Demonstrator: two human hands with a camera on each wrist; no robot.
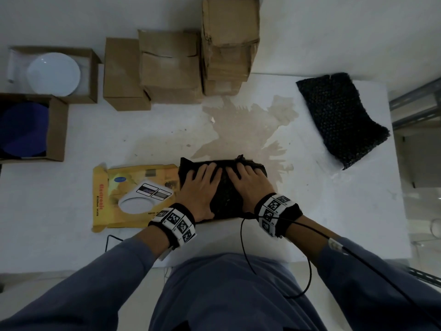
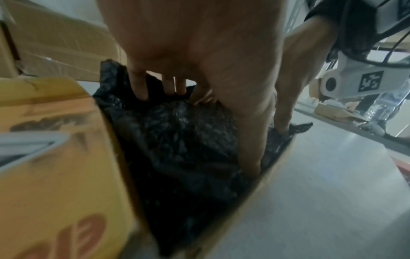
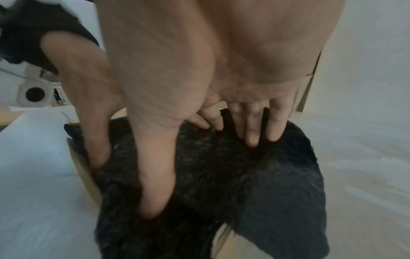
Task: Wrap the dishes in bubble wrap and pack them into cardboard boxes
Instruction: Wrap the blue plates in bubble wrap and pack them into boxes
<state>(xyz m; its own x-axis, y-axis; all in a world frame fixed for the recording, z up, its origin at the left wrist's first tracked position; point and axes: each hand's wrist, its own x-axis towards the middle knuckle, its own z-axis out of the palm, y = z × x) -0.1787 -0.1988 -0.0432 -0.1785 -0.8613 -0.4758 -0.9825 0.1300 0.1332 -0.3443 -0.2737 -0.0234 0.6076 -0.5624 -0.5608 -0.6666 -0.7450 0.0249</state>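
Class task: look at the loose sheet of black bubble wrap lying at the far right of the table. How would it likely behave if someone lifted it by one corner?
The loose bubble wrap would probably droop and fold, since its near end already curls and bulges. It likely weighs little for its size, being thin, air-pocketed film. Its bumpy surface should grip fingers reasonably well.

My white table [image 1: 167, 130], big stain [image 1: 248, 125] mid-top: cardboard boxes [image 1: 167, 68] at 12, spare bubble wrap [image 1: 341, 118] at 2, yellow scale box [image 1: 133, 194] at 8.

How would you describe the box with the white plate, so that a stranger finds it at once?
Look at the far left of the white table, left of the closed cardboard boxes. The open box there holds a white plate; the open box nearer the person holds a dark blue one.
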